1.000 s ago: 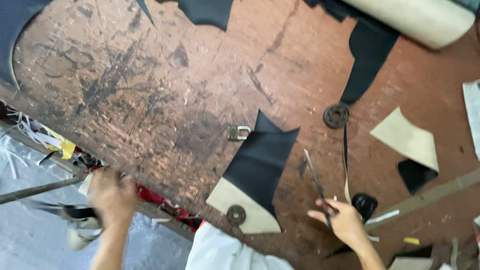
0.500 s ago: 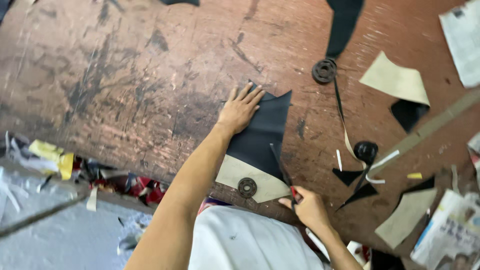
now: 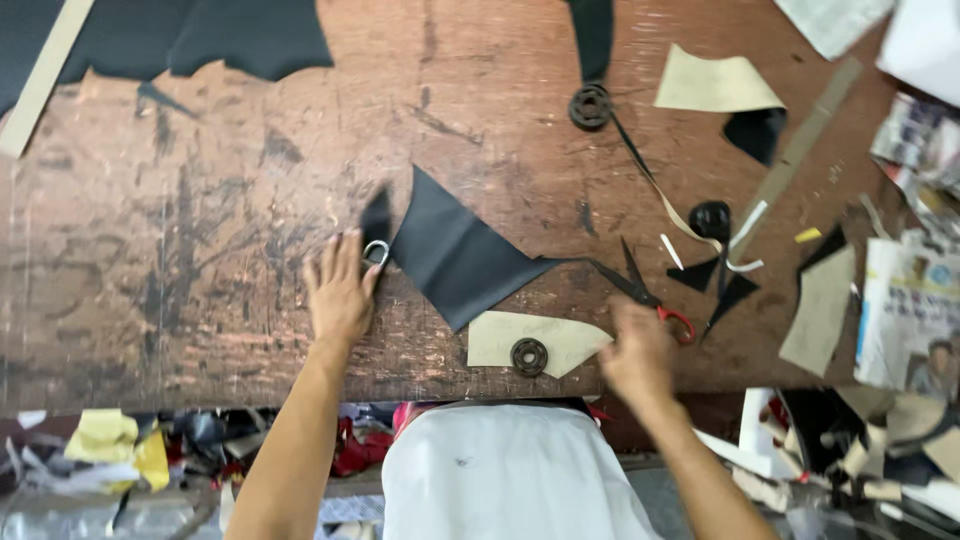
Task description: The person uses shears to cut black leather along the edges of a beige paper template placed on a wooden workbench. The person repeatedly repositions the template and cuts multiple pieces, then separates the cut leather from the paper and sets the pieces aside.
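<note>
a black triangular sheet [image 3: 455, 255] is laid flat on the worn wooden desk [image 3: 200, 200], worked on by two bare hands.

the sheet is taken as landmark. its left corner is met by the left hand [image 3: 340, 290], spread flat with fingers wide beside a small metal ring [image 3: 376, 252]. off its right tip, red-handled scissors [image 3: 640, 285] are gripped by the right hand [image 3: 640, 350], blades open toward the sheet. just below the sheet a tan cut piece [image 3: 570, 335] is weighted by a dark round disc [image 3: 529, 356]. further right, black scraps [image 3: 725, 285] and tan offcuts [image 3: 820, 305] are scattered; above, a second disc [image 3: 590, 106] is seen.
</note>
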